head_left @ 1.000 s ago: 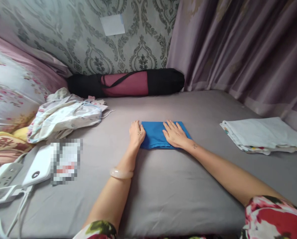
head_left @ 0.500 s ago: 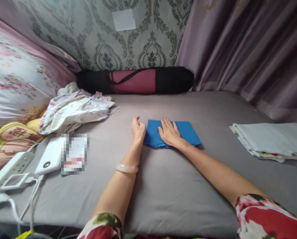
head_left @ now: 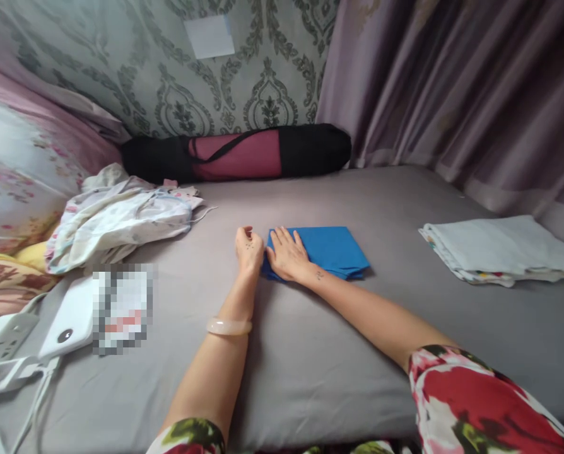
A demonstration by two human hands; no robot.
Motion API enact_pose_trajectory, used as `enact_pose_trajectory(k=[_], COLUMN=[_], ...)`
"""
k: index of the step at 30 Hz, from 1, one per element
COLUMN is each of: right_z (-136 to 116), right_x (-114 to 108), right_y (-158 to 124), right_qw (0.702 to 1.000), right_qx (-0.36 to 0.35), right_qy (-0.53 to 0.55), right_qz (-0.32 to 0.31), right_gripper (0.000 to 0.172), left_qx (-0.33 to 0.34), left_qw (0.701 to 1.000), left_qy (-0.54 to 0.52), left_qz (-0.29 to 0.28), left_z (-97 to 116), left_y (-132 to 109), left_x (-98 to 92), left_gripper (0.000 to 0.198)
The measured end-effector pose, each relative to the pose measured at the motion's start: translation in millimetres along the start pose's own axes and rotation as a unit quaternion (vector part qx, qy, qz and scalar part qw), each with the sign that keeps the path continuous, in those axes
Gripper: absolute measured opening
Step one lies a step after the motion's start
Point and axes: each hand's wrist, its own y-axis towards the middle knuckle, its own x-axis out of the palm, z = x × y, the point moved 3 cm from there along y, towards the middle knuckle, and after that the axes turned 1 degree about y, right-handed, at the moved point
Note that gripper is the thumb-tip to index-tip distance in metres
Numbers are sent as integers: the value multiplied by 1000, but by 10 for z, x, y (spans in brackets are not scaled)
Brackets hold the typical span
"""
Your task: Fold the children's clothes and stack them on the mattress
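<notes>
A folded blue cloth (head_left: 335,249) lies flat on the grey sheet (head_left: 310,353) in the middle. My right hand (head_left: 287,253) rests palm down on the cloth's left part, its fingers stretched out and pointing away from me. Against the cloth's left edge is my left hand (head_left: 250,250), turned on its side with the fingers curled. Its fingertips are mostly hidden, so whether it pinches the cloth's edge cannot be made out.
Folded white cloth (head_left: 504,247) lies at the right. Crumpled patterned clothing (head_left: 125,214), a white power bank (head_left: 76,312) and a power strip (head_left: 7,340) are at the left. A black and pink bag (head_left: 237,153) lies along the wall.
My right hand has slid left over the blue cloth, closer to my left hand. More of the cloth's right part shows. The whole view has shifted a little.
</notes>
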Motion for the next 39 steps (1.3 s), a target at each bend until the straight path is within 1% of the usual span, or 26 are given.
enact_pose_trajectory(k=[5, 7, 9, 11, 12, 14, 16, 17, 18, 19, 20, 21, 22, 23, 24, 26, 28, 30, 32, 34, 37, 39], right_z=[46, 75, 141, 289, 406, 719, 1094, 1279, 1443, 1586, 1698, 1770, 1806, 1812, 1794, 1725, 1656, 1616, 1602, 1592, 1552, 1510], right_x=[40, 12, -82, -269, -395, -664, -890, -964, -1004, -1010, -995, -967, -933, -901, -876, -850, -844, -840, -824, -803, -784, -795], right_y=[-6, 16, 32, 17, -9, -105, -256, -344, -433, -523, -613, -692, -758, -807, -837, -849, -818, -775, -741, -720, -716, -735], right_qw=[999, 998, 993, 986, 983, 977, 966, 956, 946, 929, 908, 888, 870, 859, 856, 871, 896, 911, 918, 929, 945, 951], right_qx=[1, -7, -20, -15, 3, 68, 166, 219, 262, 309, 354, 384, 401, 407, 402, 381, 360, 349, 343, 327, 290, 272], right_qy=[37, 66, 111, 162, 183, 192, 170, 159, 165, 190, 219, 253, 286, 312, 325, 311, 259, 217, 192, 166, 141, 141], right_qz=[12, -4, -28, -25, -3, 57, 107, 113, 101, 75, 49, 25, 8, -2, -7, -9, -21, -35, -48, -53, -44, -28], right_gripper=[58, 58, 56, 52, 49, 41, 35, 30, 25, 24, 24, 25, 26, 27, 29, 34, 39, 40, 37, 31, 25, 25], left_qx=[6, 2, 0, -5, -4, 6, 18, 21, 22, 21, 20, 18, 16, 13, 12, 17, 22, 18, 8, 4, 3, -5], left_qw=[996, 992, 990, 989, 987, 980, 971, 967, 965, 963, 963, 962, 962, 961, 960, 957, 959, 962, 965, 970, 974, 974], left_qy=[84, 105, 115, 122, 131, 160, 187, 194, 198, 198, 197, 195, 194, 193, 192, 182, 159, 137, 123, 110, 90, 60], left_qz=[-42, -63, -78, -89, -96, -120, -148, -161, -172, -180, -185, -189, -193, -198, -206, -223, -235, -236, -230, -218, -209, -218], left_z=[37, 52, 66, 85, 100, 150, 214, 247, 277, 300, 317, 326, 325, 315, 300, 261, 227, 206, 204, 224, 289, 367], left_y=[-13, -23, -37, -57, -70, -103, -140, -155, -166, -173, -174, -172, -168, -164, -161, -163, -176, -197, -221, -241, -265, -289], left_x=[-13, -23, -46, -79, -96, -122, -138, -142, -144, -146, -146, -145, -142, -136, -127, -101, -70, -40, -16, 0, 18, 25], left_gripper=[34, 32, 30, 29, 28, 31, 35, 36, 36, 36, 36, 36, 36, 37, 38, 39, 38, 34, 29, 25, 22, 22])
